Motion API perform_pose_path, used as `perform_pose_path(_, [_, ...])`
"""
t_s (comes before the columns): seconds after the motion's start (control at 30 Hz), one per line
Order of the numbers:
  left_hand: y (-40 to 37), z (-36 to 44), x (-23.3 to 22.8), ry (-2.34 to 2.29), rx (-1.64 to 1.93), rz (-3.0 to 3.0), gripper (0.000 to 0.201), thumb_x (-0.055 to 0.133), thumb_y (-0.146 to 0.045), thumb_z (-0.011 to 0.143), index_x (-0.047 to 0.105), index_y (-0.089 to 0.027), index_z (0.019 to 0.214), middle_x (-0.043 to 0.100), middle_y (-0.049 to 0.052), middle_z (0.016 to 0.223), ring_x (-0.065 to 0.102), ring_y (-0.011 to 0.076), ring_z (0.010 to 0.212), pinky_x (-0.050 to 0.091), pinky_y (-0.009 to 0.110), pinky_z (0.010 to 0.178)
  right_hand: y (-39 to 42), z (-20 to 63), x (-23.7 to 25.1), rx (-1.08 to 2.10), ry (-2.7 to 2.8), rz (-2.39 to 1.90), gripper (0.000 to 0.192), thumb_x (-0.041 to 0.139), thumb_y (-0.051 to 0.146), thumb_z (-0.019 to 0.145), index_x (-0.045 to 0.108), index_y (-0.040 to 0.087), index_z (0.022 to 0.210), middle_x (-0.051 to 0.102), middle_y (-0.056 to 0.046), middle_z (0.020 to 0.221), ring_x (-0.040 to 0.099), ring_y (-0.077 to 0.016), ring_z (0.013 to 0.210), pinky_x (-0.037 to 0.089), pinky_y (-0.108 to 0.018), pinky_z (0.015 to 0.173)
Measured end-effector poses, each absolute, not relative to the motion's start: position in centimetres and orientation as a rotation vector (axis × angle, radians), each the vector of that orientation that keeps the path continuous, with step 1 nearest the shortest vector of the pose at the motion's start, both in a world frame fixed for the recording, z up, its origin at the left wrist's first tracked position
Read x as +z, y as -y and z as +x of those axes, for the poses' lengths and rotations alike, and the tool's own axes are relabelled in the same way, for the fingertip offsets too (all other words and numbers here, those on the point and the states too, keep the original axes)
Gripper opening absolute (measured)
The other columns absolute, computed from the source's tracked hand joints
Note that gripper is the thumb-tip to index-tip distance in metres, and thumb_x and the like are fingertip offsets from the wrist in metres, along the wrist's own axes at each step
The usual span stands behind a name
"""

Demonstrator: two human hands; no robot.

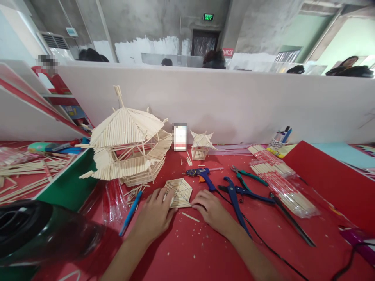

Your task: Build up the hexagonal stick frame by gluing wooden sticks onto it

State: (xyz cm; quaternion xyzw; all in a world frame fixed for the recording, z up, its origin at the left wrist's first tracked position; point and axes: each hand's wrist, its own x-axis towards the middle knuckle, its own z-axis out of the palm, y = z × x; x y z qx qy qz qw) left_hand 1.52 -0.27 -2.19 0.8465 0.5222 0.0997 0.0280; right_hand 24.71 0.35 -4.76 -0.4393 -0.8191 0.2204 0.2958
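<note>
Both hands press the hexagonal stick panel (178,192).

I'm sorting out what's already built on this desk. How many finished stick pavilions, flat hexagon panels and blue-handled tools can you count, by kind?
Stick pavilions: 2, the large pavilion and the small pavilion
Hexagon panel: 1, between the left hand and right hand
Blue-handled tools: 2, the glue gun and blue pliers
Total: 5
</note>
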Motion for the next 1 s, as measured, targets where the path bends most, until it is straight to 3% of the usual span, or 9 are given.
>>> perform_pose_path(1.0, [0.6, 1.9, -2.2, -1.66, 0.36, 2.649, 0.037, 0.055, -0.038, 0.093, 0.056, -0.019, 0.124, 0.058, 0.013, 0.125, 0.055, 0.032, 0.114, 0.049, 0.046, 0.092, -0.5, 24.9, -4.7, 0.592, 2.175, -1.184, 0.017, 0.056, 0.01, 0.095, 0.069, 0.02, 0.088, 0.064, -0.003, 0.09, 0.056, -0.0191, 0.088, 0.046, -0.031, 0.082])
